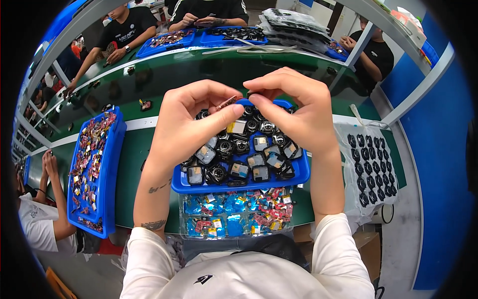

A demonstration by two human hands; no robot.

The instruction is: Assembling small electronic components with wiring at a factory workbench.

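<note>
Above a blue tray [239,188], my left hand [196,112] pinches a small reddish circuit board [226,103] between thumb and fingers. Facing it, my right hand [296,107] is closed, thumb against fingertips, on a small dark piece [251,92] whose kind I cannot make out. Just below the board shows a silver battery with a yellow end [236,126]; whether it hangs from the board or lies in the tray, I cannot tell. Black watch cases [217,174] fill the tray, some with round lens-like backs upward, others showing pale inner parts.
Nearest my body, a clear divided tray [234,236] holds small red boards, batteries and blue film. A long blue bin of circuit boards [118,149] stands left. At right, a white sheet [351,212] carries rows of black watch cases. Co-workers sit across and left of the green bench [134,174].
</note>
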